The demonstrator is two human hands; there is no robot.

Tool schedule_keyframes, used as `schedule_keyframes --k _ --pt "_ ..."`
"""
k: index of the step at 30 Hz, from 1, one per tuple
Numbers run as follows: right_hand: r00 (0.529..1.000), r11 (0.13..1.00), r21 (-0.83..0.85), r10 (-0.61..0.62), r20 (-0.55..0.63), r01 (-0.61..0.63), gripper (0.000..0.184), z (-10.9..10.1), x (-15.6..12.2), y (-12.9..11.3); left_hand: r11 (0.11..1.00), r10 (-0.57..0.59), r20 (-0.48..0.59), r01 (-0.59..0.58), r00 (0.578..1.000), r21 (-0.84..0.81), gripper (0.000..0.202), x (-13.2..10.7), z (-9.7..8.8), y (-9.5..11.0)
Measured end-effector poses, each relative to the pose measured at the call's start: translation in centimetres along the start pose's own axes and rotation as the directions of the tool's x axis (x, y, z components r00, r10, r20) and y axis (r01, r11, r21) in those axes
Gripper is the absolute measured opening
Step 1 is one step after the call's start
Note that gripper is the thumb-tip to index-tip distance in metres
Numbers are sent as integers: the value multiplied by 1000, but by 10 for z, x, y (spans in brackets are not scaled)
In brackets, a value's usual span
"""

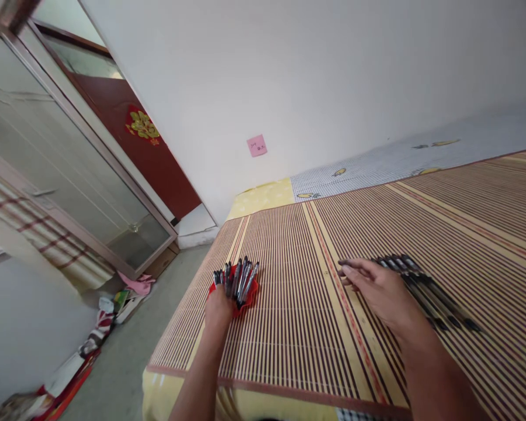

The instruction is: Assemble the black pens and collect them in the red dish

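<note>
A red container (255,290) with a wavy rim stands on the striped mat, holding several black-and-clear pens (246,279). My left hand (218,305) is at its near left side, against the pens. The fingers there are mostly hidden, so their grip cannot be made out. Over the mat to the right, my right hand (374,292) is closed in a pinch on a pen (344,263); its dark end sticks out past the fingertips, and the rest is covered by the hand. Beside and partly behind this hand, several pens (438,292) lie side by side in a slanted row.
The striped bamboo mat (284,327) covers a bed with yellow and checked bedding (263,196). A white wall with a pink note (256,145) rises behind it. On the left are a glass-panelled door (92,152), a red-brown door (127,134) and items along the floor (100,333).
</note>
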State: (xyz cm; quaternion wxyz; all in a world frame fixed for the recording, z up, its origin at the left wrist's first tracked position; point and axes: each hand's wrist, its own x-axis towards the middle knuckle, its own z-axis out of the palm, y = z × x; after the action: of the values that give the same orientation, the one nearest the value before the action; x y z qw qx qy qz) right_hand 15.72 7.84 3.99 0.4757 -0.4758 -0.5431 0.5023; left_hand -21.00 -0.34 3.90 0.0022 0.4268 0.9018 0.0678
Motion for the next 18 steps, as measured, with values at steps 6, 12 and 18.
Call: schedule_keyframes --k 6,12,18 --pt "1000 1000 -8 -16 -12 16 40 1 0 2 996 -56 -88 50 995 -74 19 2 -2 -1" --pt "999 999 -3 -38 -13 38 35 4 -1 -1 993 -42 -95 30 995 -117 16 9 -1 3" --pt "998 999 -5 -52 -17 52 32 3 -2 -2 998 17 -22 -18 1000 -53 12 16 3 4"
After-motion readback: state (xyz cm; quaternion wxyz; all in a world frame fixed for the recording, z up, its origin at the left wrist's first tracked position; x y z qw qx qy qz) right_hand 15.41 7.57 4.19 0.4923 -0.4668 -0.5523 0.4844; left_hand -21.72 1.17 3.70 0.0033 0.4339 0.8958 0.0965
